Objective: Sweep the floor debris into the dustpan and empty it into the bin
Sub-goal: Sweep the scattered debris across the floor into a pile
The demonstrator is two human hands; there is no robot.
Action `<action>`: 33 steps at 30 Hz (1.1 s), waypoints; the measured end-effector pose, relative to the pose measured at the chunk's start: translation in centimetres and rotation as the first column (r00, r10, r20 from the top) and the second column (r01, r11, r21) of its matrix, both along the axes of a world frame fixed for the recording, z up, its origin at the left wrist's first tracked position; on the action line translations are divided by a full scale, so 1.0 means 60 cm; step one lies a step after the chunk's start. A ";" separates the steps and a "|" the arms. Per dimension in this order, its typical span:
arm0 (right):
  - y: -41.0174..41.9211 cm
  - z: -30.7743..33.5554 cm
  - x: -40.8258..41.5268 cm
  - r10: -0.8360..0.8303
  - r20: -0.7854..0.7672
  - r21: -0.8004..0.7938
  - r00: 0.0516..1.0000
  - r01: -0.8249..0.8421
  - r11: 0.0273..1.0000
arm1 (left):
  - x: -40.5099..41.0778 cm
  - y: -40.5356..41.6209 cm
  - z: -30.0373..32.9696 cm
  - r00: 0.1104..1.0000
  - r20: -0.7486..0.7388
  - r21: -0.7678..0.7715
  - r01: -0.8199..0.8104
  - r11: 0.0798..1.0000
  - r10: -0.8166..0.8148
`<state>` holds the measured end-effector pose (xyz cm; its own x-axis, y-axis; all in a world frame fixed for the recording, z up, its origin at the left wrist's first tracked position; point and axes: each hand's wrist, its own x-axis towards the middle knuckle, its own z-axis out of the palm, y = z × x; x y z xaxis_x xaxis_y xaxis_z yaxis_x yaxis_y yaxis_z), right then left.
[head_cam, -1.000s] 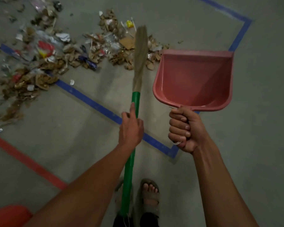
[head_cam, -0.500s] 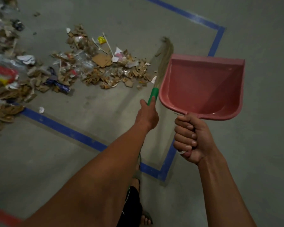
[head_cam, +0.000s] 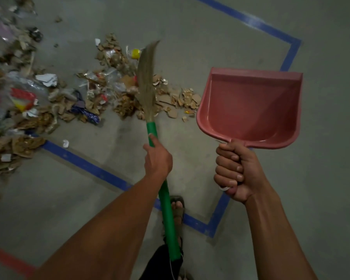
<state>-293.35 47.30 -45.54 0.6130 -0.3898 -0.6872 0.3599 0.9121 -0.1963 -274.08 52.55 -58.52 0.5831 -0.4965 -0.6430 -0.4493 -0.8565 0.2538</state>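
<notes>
My left hand [head_cam: 157, 158] grips the green handle of a grass broom [head_cam: 147, 83]; its bristles point away from me and hang over the near edge of the debris. My right hand [head_cam: 235, 171] grips the handle of a pink dustpan [head_cam: 251, 106], which I hold up in the air, empty, to the right of the broom. A long spread of debris [head_cam: 101, 91], torn cardboard, plastic wrappers and paper scraps, lies on the grey floor from the centre to the far left. No bin is in view.
Blue tape lines [head_cam: 85, 164] mark a rectangle on the concrete floor, with a corner at the lower right [head_cam: 211, 229]. A red tape line [head_cam: 8, 259] runs at the bottom left. My sandalled foot [head_cam: 177, 211] stands behind the broom handle.
The broom swung right towards the dustpan, then back left; its bristles now lie over the debris again. The view shifted as I stepped. The dustpan stays raised in my right hand.
</notes>
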 end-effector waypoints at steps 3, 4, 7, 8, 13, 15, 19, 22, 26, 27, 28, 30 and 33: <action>-0.013 0.018 0.005 -0.005 -0.008 0.003 1.000 0.005 1.000 | -0.008 0.014 0.014 0.998 0.015 -0.097 0.056 0.994 -0.054; -0.017 0.022 0.004 -0.013 -0.008 0.003 1.000 0.013 1.000 | -0.015 0.014 0.017 0.996 0.013 -0.126 0.085 0.988 -0.085; -0.032 0.027 -0.004 -0.036 -0.042 -0.011 0.998 0.035 0.999 | -0.048 0.005 0.018 0.977 0.018 -0.183 0.210 0.960 -0.211; -0.038 0.025 -0.008 -0.043 -0.057 -0.017 0.997 0.042 0.999 | -0.061 -0.001 0.015 0.966 0.001 -0.189 0.252 0.949 -0.257; -0.060 0.000 -0.037 -0.049 -0.043 -0.023 0.998 0.048 0.999 | -0.117 -0.025 -0.011 0.862 -0.125 -0.163 0.470 0.867 -0.491; -0.065 -0.011 -0.053 -0.042 -0.040 -0.025 0.998 0.041 0.999 | -0.128 -0.027 -0.029 0.795 -0.149 -0.116 0.577 0.809 -0.588; -0.070 -0.017 -0.087 -0.025 -0.034 -0.014 0.999 0.025 1.000 | -0.133 -0.011 -0.041 0.853 -0.155 0.012 0.507 0.862 -0.499; -0.065 -0.011 -0.114 0.002 -0.044 -0.002 0.999 -0.002 1.000 | -0.126 0.011 -0.030 0.948 -0.094 0.080 0.310 0.947 -0.303; -0.057 0.000 -0.139 0.027 -0.043 0.019 0.999 -0.026 0.999 | -0.097 0.037 -0.015 0.994 0.002 0.107 0.109 0.988 -0.110; -0.055 0.001 -0.143 0.032 -0.043 0.019 0.999 -0.031 0.999 | -0.093 0.043 -0.013 0.996 0.027 0.096 0.083 0.992 -0.086; -0.054 0.001 -0.146 0.039 -0.039 0.019 0.998 -0.038 0.999 | -0.092 0.049 -0.009 0.996 0.052 0.075 0.069 0.995 -0.073; -0.054 0.002 -0.146 0.052 -0.028 0.019 0.998 -0.051 0.999 | -0.099 0.057 -0.001 0.993 0.094 0.015 0.074 0.997 -0.075; -0.058 0.003 -0.137 0.080 -0.014 0.017 0.997 -0.079 0.997 | -0.126 0.061 0.011 0.988 0.107 -0.066 0.116 0.991 -0.109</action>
